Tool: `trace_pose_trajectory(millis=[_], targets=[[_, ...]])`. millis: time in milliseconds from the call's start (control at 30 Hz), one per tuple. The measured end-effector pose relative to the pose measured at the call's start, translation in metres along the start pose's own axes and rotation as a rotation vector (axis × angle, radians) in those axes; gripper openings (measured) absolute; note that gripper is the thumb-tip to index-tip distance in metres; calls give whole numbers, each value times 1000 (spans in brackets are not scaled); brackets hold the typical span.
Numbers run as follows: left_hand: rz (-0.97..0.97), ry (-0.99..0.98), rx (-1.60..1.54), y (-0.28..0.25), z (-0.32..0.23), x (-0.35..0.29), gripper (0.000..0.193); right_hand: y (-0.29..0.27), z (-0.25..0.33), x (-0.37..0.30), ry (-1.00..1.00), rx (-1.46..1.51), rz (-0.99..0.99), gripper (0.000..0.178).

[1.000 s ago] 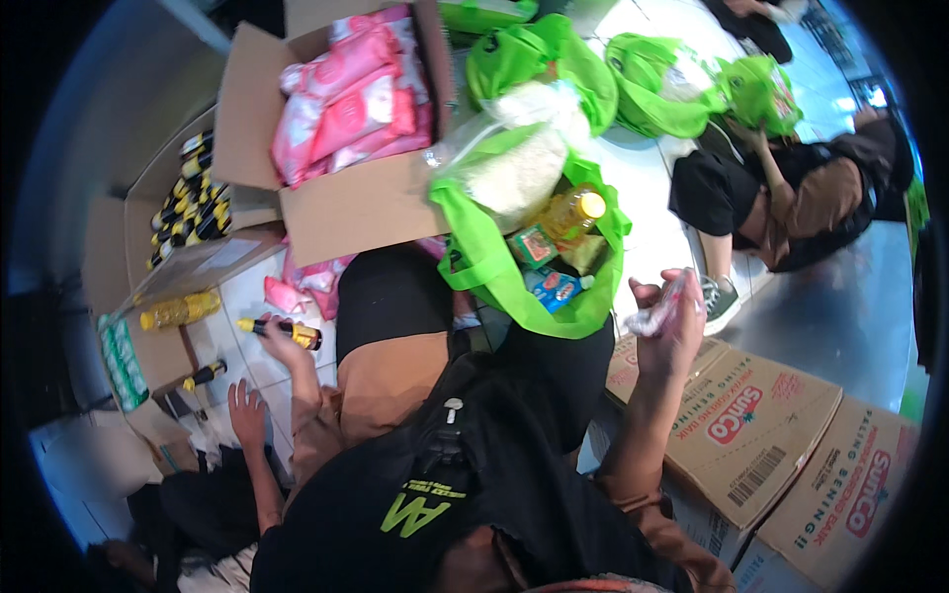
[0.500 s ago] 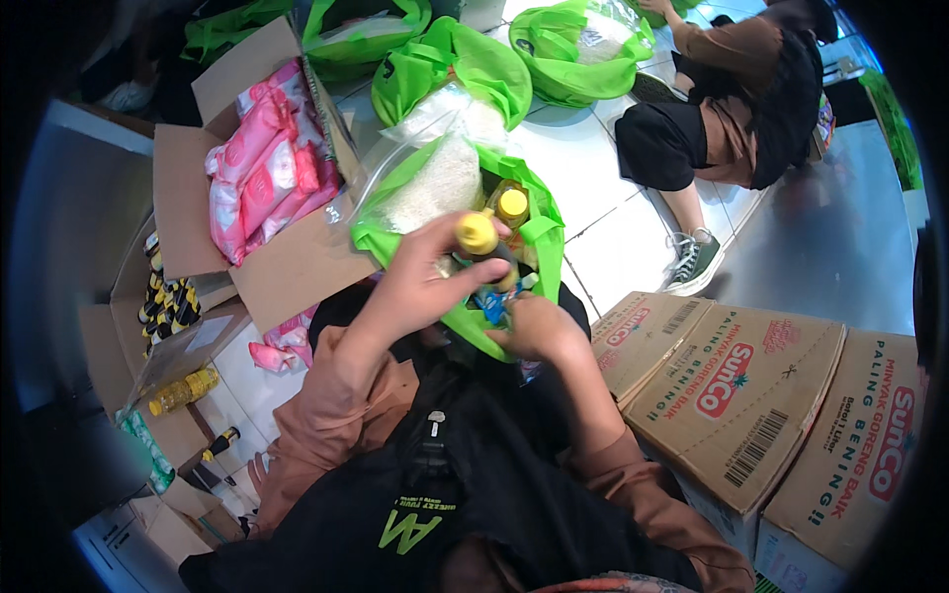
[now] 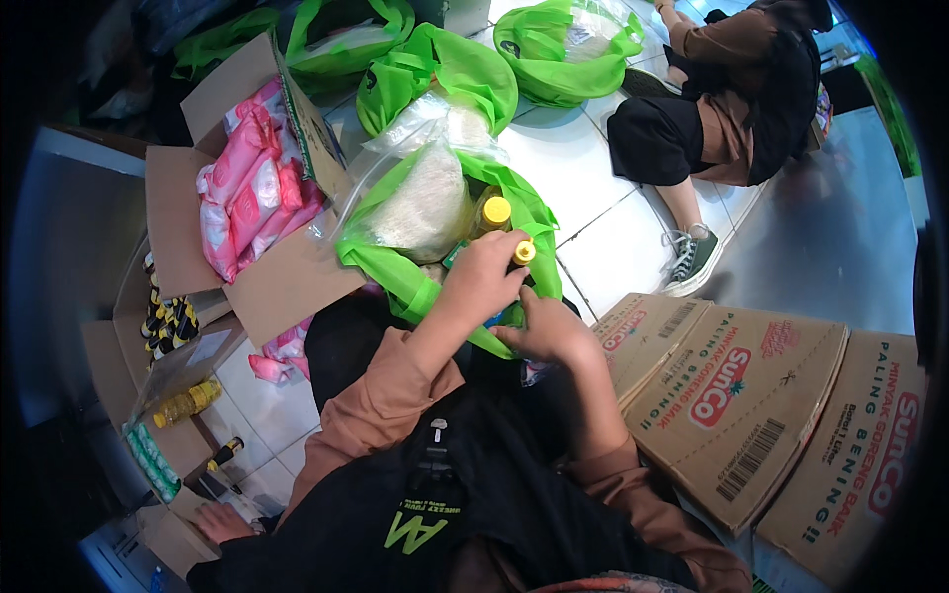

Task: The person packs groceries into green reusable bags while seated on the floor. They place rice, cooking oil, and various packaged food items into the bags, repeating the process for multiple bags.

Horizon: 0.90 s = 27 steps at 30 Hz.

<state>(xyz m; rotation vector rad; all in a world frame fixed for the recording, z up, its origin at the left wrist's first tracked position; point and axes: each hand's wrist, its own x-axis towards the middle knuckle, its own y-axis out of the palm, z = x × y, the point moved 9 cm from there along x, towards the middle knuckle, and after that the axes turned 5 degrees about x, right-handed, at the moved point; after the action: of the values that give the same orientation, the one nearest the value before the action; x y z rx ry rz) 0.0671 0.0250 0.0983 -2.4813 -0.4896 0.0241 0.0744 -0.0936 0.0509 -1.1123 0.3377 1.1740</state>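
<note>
A green cloth bag point(image 3: 400, 272) stands open in front of me. Inside it are a clear plastic bag of rice point(image 3: 420, 208) and a bottle with a wide yellow cap point(image 3: 496, 211). My left hand point(image 3: 481, 282) is closed round a slim dark bottle with a yellow cap point(image 3: 524, 252), held upright inside the bag's right part; its lower end is hidden. Just to the right, my right hand point(image 3: 554, 328) is closed on the bag's near right rim, thumb and forefinger on either side of the green cloth. A bit of blue packet shows between my hands.
An open carton of pink packets point(image 3: 259, 188) stands left, above a carton of dark yellow-capped bottles point(image 3: 170, 321). A bottle of yellow oil point(image 3: 188, 403) is nearby. Closed cartons point(image 3: 736, 395) stand right. More green bags point(image 3: 435, 84), a seated person point(image 3: 732, 109) and another person's hand point(image 3: 225, 522) are around.
My left hand has lowered the slim bottle into the bag, moving right and down, and turned over it. My right hand stays by the rim. Another person's hand has come further into view lower left.
</note>
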Motion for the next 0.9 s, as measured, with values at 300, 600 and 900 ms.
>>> trace_pose_trajectory(millis=[300,600,900], targets=[[-12,18,-47,39,31,-10,27,37,-11,23,-217,-41,31,84],[64,-118,-57,70,77,-34,30,-50,-35,3,76,105,-189,87],[317,-268,255,81,70,-13,27,-80,-15,22,119,108,-460,69]])
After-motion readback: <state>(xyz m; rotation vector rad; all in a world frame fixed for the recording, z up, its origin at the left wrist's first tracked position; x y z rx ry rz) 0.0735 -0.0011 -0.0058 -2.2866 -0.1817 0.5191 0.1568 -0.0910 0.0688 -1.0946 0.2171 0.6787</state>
